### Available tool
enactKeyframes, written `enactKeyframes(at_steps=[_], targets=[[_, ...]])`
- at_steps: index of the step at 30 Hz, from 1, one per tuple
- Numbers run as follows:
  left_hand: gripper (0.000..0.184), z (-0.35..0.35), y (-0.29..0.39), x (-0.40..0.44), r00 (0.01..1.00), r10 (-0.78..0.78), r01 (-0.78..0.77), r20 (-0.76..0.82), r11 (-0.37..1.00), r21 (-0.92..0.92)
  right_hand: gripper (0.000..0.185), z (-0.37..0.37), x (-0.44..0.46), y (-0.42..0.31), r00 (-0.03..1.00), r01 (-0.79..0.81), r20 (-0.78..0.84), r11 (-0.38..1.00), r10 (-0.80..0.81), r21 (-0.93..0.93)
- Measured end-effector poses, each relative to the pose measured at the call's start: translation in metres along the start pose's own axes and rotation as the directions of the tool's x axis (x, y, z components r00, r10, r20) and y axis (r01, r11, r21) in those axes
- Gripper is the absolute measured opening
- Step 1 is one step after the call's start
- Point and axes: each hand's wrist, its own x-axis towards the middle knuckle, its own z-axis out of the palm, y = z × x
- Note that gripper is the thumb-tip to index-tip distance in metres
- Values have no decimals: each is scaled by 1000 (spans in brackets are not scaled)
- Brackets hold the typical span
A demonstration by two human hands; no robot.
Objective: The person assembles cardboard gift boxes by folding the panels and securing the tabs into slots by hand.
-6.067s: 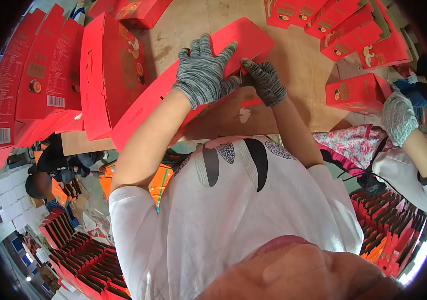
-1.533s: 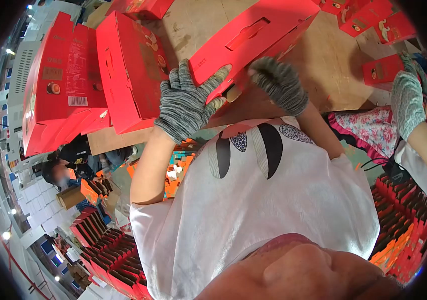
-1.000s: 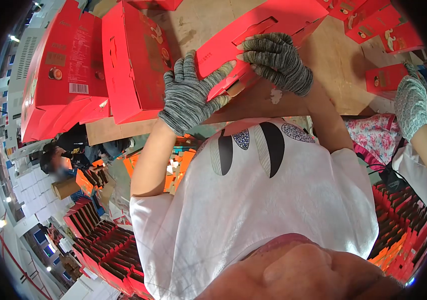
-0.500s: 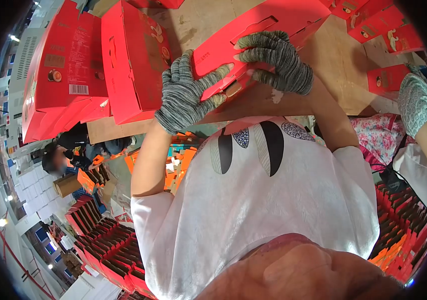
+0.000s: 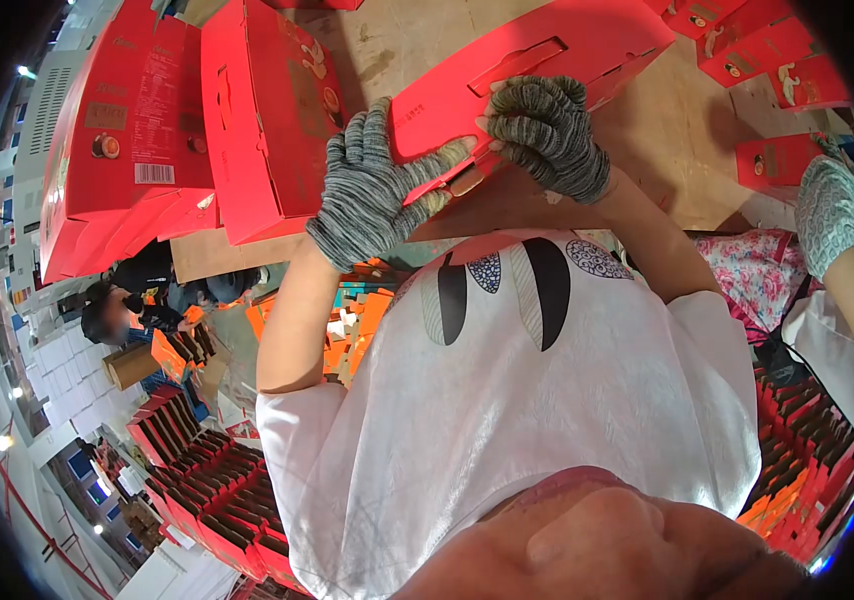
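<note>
A red carton box [image 5: 537, 60] with a handle slot in its upper face lies in front of me on the table. My left hand [image 5: 367, 190], in a grey striped knit glove, rests against the left end of this box. Its fingers are stretched out, and the thumb reaches over the box's near edge. In a matching glove, my right hand [image 5: 552, 140] has its fingers curled and pinched at the near edge, just below the slot. Close to my left hand stands a second red box [image 5: 237, 130] with a similar slot.
More red boxes [image 5: 112, 150] stand at the left, one showing a barcode. Others [image 5: 767, 50] sit at the far right of the brown table [image 5: 637, 150]. A co-worker's patterned sleeve [image 5: 829, 215] is at right. Rows of red cartons [image 5: 232, 490] stack below left; another person is beyond.
My right hand has moved slightly down and its fingers have curled from spread to pinched at the box edge. My left hand stays almost in place on the box.
</note>
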Motion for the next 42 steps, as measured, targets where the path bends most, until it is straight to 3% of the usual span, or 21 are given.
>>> enactKeyframes(at_steps=[6,9,12,14,16,17,18,19,20,21,22,23,25,26,28,32,34,35,40,42], targets=[[64,-9,8,4,987,-59,49,149,996,73,33,-6,-3,4,997,40,60,998,-43,52],[68,-5,6,4,991,-62,53,120,996,72,34,-15,0,7,988,-59,154,977,27,205],[76,-2,9,4,997,-78,76,26,995,71,26,-17,4,-3,982,-131,160,976,104,172],[84,-1,10,5,980,-186,180,-74,980,-90,25,-16,8,-27,982,-85,182,987,59,140],[86,1,7,4,977,-187,177,-97,979,-102,23,-22,11,-44,979,-39,202,993,17,108],[88,3,7,3,976,-184,170,-119,979,-116,20,-30,17,-49,921,-94,363,824,-141,559],[88,2,7,3,975,-190,177,-114,977,-116,17,-33,22,-52,840,-232,416,463,-349,856],[87,-1,9,4,983,-161,159,-85,987,-24,17,-37,22,-52,841,-235,416,457,-347,858],[86,-3,11,4,990,-132,136,-56,988,69,13,-41,14,-48,837,-404,516,429,-183,808],[86,-2,12,2,990,-132,135,-57,988,68,10,-44,13,-47,794,-557,607,375,-20,741],[85,-3,13,2,990,-135,138,-46,987,82,17,-49,17,-45,672,-731,730,276,128,624],[85,-3,14,3,990,-139,142,-36,985,97,17,-44,15,-45,673,-729,728,283,127,624],[84,-2,14,3,989,-139,143,-60,987,73,29,-24,4,-49,593,-805,719,300,363,512],[83,-1,13,2,988,-138,142,-76,989,47,29,-13,1,-53,593,-805,717,300,366,512],[82,0,12,1,987,-127,130,-96,991,24,39,6,3,-62,375,-845,764,-146,526,515],[79,1,10,-1,978,-124,115,-167,991,-65,39,9,24,-65,290,-859,798,-223,529,460],[78,3,8,-2,977,-103,86,-188,991,-98,37,10,24,-66,199,-872,824,-288,530,396],[77,3,8,-1,971,-98,69,-218,989,-134,37,11,22,-66,198,-867,818,-293,540,403],[69,5,4,0,961,-114,68,-250,980,-184,35,13,6,-74,382,-672,744,-387,548,631],[67,8,3,1,957,-127,76,-261,977,-198,34,13,7,-77,359,-679,740,-385,568,625]])
